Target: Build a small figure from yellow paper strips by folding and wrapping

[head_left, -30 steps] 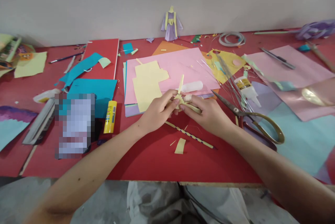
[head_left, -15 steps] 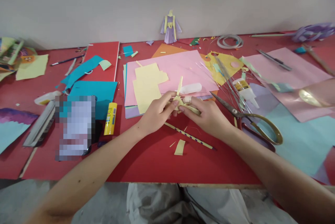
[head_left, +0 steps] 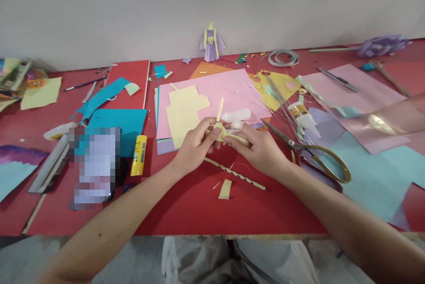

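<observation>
Between my two hands is a small folded piece of pale yellow paper [head_left: 220, 131] with a narrow strip sticking up from it. My left hand [head_left: 195, 144] pinches it with thumb and forefinger. My right hand [head_left: 260, 146], a white wrap on one finger, grips its other side, where a rolled yellow end shows. Fingers hide part of the paper's shape. Just below lies a dotted pencil [head_left: 237, 174] and a small yellow paper scrap [head_left: 225, 189]. Behind my hands, cut yellow paper [head_left: 186, 113] rests on a stack of pink sheets [head_left: 229, 87].
Scissors [head_left: 292, 143] and a glue bottle [head_left: 303, 118] lie to the right, near another person's arm [head_left: 398, 118]. On the left are a glue stick [head_left: 138, 155], a phone [head_left: 98, 164] and teal paper [head_left: 133, 118]. A purple paper figure [head_left: 211, 44] leans on the wall.
The view has shifted slightly, so everything sits a little lower and further left. Both hands keep hold of the yellow paper; their grip looks nearly the same.
</observation>
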`<state>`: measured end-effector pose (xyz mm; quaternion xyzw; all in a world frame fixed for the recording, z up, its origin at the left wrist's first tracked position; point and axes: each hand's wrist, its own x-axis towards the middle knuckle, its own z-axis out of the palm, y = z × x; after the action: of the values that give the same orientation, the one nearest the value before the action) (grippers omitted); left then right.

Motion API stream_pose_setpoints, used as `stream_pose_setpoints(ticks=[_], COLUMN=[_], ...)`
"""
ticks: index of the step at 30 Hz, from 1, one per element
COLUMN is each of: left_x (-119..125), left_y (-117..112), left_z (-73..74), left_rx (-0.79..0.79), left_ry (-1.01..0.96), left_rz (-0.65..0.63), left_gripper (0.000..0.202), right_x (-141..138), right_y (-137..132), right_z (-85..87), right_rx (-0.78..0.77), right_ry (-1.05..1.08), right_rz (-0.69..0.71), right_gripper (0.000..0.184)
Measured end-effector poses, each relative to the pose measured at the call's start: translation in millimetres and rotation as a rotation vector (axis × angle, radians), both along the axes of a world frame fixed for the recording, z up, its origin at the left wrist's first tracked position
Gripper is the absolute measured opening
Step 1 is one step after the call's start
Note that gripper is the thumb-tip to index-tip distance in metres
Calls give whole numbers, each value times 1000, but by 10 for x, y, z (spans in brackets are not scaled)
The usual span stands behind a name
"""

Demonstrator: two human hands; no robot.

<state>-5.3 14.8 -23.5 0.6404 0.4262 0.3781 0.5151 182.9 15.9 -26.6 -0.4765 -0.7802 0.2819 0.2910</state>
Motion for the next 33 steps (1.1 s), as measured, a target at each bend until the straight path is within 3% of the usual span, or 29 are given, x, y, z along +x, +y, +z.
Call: stream_pose_setpoints(ticks=[33], left_x=[-4], left_y=[5], left_z=[-10], left_rx=[30], left_ry=[11], left_rz=[26], left_gripper=[25], right_x=[1], right_y=[-13], right_z=[-19], right_rx=[1], right_ry=[-45], right_rz=[-38], right_gripper=[31])
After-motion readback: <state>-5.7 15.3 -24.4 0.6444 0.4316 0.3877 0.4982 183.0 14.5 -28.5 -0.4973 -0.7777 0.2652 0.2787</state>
